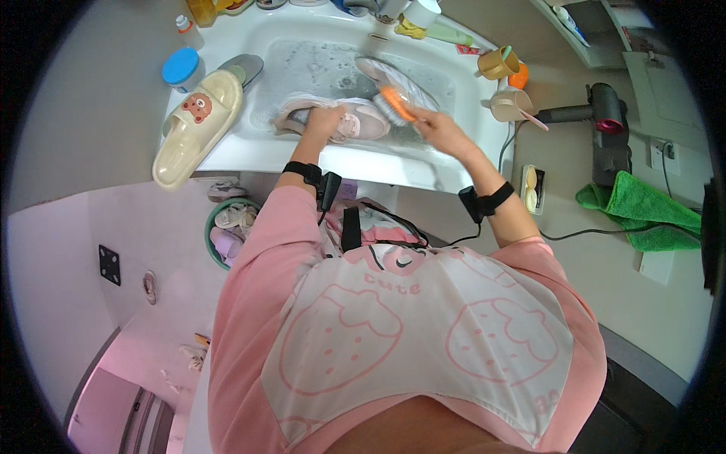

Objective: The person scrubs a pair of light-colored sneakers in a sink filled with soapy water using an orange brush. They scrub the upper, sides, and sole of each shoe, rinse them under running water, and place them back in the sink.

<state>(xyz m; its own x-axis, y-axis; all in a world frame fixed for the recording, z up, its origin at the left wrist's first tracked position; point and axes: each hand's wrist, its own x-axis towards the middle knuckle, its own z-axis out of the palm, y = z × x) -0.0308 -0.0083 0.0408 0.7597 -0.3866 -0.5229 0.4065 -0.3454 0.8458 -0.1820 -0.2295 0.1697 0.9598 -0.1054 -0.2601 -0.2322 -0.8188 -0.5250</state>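
Note:
In the sink basin (476, 102) filled with murky, foamy water, my left hand (328, 120) grips a pale pink sneaker (368, 122) around its ankle opening. The shoe lies on its side with the toe to the right. My right hand (439, 129) holds an orange scrub brush (397, 105) with white bristles, slightly blurred, by its right end. Its bristles are close to the sneaker's toe; whether they touch, I cannot tell. Behind the brush a second sneaker (417, 84) lies partly in the water.
Cream slippers (195, 130) and a blue-lidded jar (181, 68) sit on the sink's left rim. Cups (499, 63) stand at the right rim, near a wall-hung hair dryer (607, 119) and a green towel (635, 210). Below left is a green basin (211, 238) of shoes.

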